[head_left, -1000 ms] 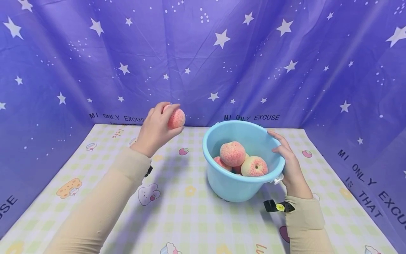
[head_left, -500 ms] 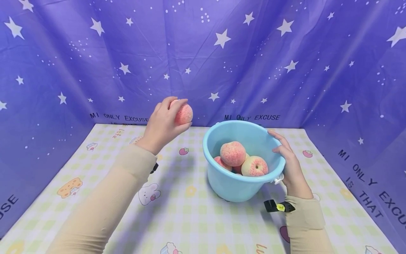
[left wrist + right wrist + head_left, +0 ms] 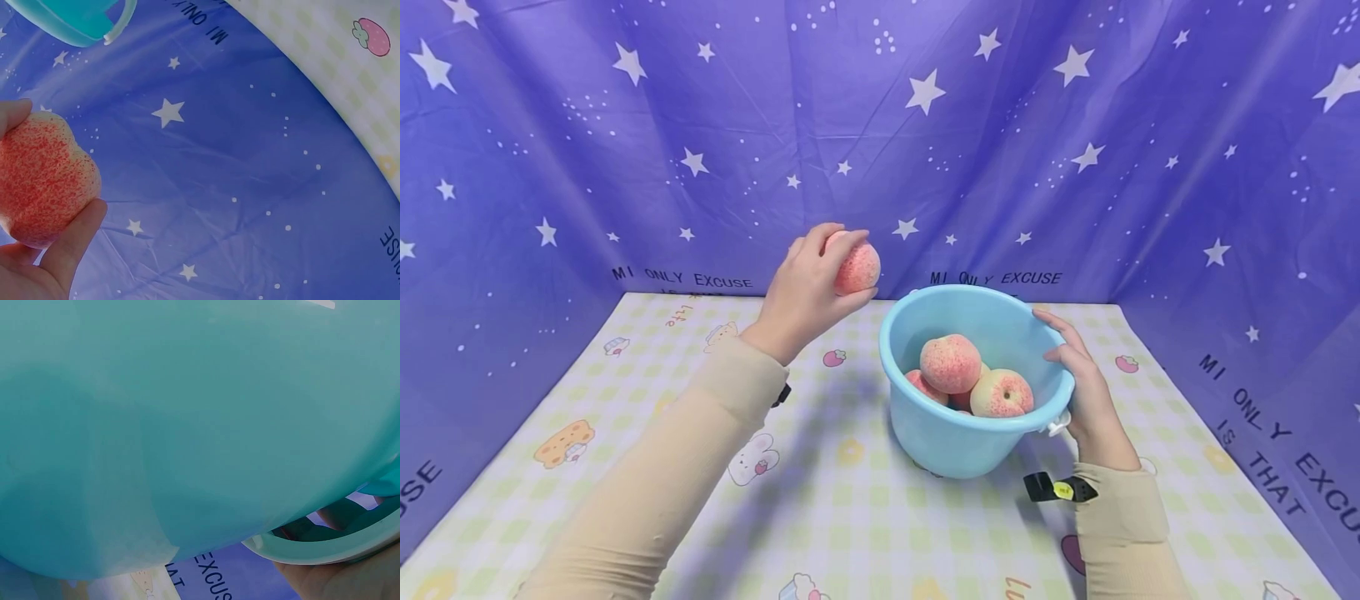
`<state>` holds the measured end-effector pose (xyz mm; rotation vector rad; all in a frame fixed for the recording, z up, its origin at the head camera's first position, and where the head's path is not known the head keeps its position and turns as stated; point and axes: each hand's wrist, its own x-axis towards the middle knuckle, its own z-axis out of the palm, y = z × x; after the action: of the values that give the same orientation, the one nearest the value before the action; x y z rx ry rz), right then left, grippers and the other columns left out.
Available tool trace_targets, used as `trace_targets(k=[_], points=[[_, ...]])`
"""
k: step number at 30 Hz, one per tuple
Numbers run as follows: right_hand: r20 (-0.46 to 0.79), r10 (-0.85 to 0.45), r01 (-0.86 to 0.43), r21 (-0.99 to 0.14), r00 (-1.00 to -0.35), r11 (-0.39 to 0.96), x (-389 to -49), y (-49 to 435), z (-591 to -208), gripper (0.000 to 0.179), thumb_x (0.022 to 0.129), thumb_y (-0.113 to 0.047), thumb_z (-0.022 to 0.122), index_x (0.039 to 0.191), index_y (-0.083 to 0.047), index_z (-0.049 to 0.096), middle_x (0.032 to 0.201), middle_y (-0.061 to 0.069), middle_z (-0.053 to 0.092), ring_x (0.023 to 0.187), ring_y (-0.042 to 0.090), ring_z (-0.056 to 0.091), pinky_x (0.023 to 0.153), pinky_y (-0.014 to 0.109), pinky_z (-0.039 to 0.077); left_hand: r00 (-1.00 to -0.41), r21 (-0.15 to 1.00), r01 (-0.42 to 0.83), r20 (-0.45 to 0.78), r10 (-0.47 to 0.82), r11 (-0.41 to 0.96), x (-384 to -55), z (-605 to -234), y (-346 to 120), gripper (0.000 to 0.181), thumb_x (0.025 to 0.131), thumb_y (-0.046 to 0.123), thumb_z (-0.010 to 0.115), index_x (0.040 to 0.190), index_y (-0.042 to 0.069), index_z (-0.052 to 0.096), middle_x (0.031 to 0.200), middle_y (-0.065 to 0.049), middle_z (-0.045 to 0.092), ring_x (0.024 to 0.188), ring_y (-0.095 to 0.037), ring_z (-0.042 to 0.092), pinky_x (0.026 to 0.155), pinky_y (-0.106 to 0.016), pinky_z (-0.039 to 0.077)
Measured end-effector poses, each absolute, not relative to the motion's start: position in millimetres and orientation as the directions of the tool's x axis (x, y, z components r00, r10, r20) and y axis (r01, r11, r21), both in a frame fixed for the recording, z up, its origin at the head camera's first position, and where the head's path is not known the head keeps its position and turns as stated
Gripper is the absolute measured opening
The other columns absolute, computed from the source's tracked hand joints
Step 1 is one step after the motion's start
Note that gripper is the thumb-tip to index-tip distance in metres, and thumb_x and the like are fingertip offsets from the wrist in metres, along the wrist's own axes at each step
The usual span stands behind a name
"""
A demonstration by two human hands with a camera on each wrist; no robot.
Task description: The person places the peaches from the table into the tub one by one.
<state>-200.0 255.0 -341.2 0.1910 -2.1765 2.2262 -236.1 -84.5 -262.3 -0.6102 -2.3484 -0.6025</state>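
In the head view my left hand point(image 3: 812, 287) holds a pink-speckled peach point(image 3: 858, 267) in the air, up and left of a light-blue bucket point(image 3: 955, 446). Fingers and thumb wrap its sides; the left wrist view shows the same peach point(image 3: 47, 181) from close by. Several peaches lie inside the bucket, among them a pink one point(image 3: 951, 363) on top and a paler one point(image 3: 1002, 393) at its right. My right hand point(image 3: 1090, 400) grips the bucket's right rim, with fingertips over the inner edge. Bucket wall point(image 3: 187, 425) fills most of the right wrist view.
A checked tablecloth point(image 3: 850, 525) with printed cartoon figures covers the table. Behind and at both sides hangs a purple curtain point(image 3: 850, 125) with white stars. A white clip point(image 3: 1058, 423) sits on the bucket's right side, beside my right hand.
My left hand has moved right and slightly up with the peach, closer to the bucket. My right hand, the bucket and the peaches in it have stayed in place.
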Motion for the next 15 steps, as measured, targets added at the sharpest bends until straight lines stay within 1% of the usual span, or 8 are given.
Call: trace_targets(k=[8,10,15], points=[[0.106,-0.067,-0.104,-0.994,-0.992,-0.03,-200,254,-341,0.068,0.089,-0.006,0.028,0.154,-0.026,0.031,0.162,0.002,0.016,0.143,0.028,0.023,0.116,0.059,0.017,-0.655,0.251,0.607,0.695,0.297,0.754,-237,-266,-78,0.061,0.08,0.028,0.08,0.136,0.017,0.057,0.133,-0.016,0.055,0.114,-0.038,0.056,0.091,-0.05,0.053],[0.106,-0.068,-0.104,-0.994,-0.992,-0.028,-200,254,-341,0.068,0.089,-0.006,0.028,0.154,-0.026,0.031,0.162,0.002,0.016,0.143,0.028,0.023,0.116,0.059,0.017,-0.657,0.258,0.613,0.691,0.3,0.747,-237,-266,-76,0.062,0.08,0.029,0.08,0.136,0.017,0.057,0.132,-0.015,0.055,0.113,-0.037,0.056,0.091,-0.049,0.052],[0.105,-0.07,-0.103,-0.994,-0.992,-0.026,-200,255,-341,0.067,0.089,-0.007,0.028,0.154,-0.026,0.031,0.162,0.002,0.016,0.143,0.028,0.024,0.116,0.058,0.018,-0.686,0.293,0.607,0.662,0.301,0.739,-235,-264,-69,0.063,0.08,0.033,0.08,0.137,0.02,0.056,0.133,-0.013,0.055,0.115,-0.035,0.055,0.092,-0.048,0.053]])
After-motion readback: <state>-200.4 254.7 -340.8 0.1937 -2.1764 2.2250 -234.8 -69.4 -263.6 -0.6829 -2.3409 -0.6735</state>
